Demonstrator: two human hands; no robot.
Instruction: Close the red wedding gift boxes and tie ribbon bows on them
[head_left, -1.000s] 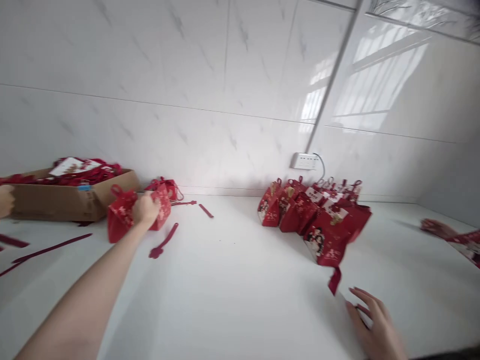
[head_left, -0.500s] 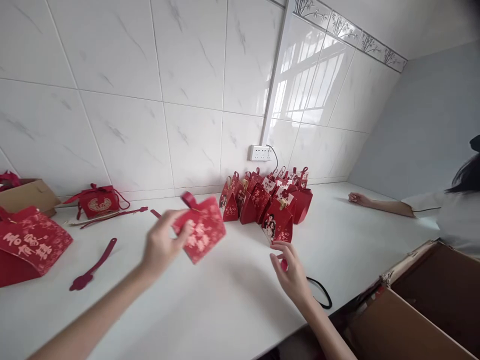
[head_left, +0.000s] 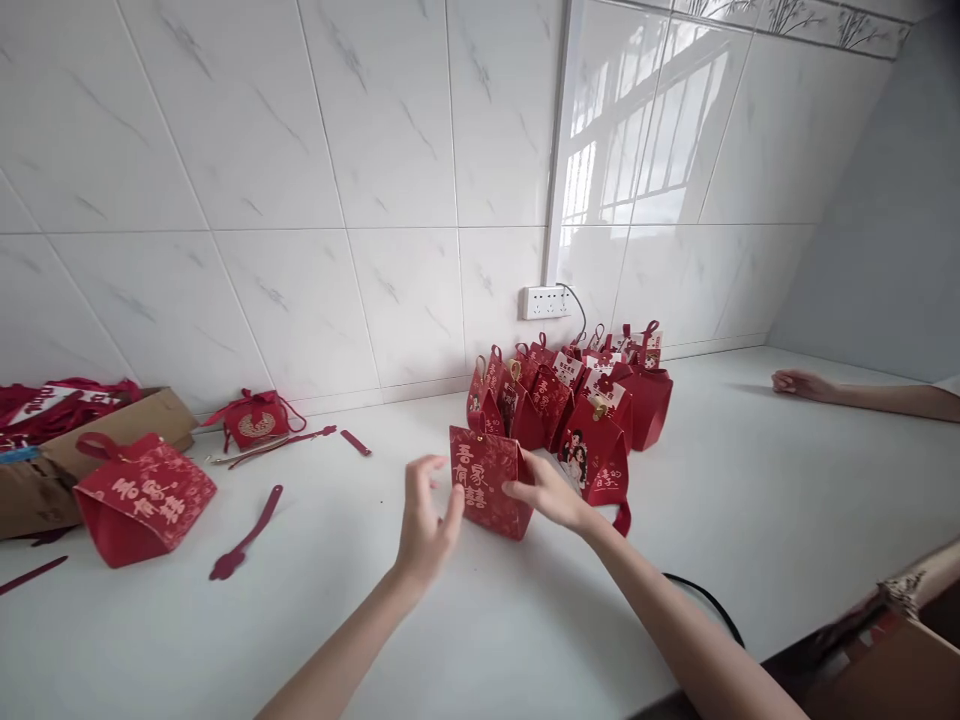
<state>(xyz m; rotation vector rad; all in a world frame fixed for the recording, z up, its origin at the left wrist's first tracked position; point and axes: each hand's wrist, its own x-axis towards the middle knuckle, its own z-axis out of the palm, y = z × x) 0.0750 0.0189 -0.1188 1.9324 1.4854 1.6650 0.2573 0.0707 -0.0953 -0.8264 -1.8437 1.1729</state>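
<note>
A red gift box [head_left: 491, 485] with pale lettering and a loop at its top stands on the white counter in front of me. My right hand [head_left: 551, 490] grips its right side, thumb on the printed front. At the box's left edge is my left hand [head_left: 429, 520], fingers curved and apart, its thumb close to or touching the edge. Just behind stands a cluster of similar red boxes, among them one with a printed couple [head_left: 592, 455]. Another lettered red box [head_left: 142, 500] sits at the left, and a dark red strap [head_left: 247, 535] lies between it and my left hand.
A cardboard box [head_left: 142, 425] of red pieces is at far left. A small red pouch [head_left: 255, 418] rests by the wall, below and left of the power strip [head_left: 547, 302]. Another person's hand [head_left: 806, 385] lies at right. An open carton [head_left: 885, 660] stands lower right.
The red box has come from my left hand, held up, to the counter further right. My right hand now grips it and my left fingers have opened. The view has shifted.
</note>
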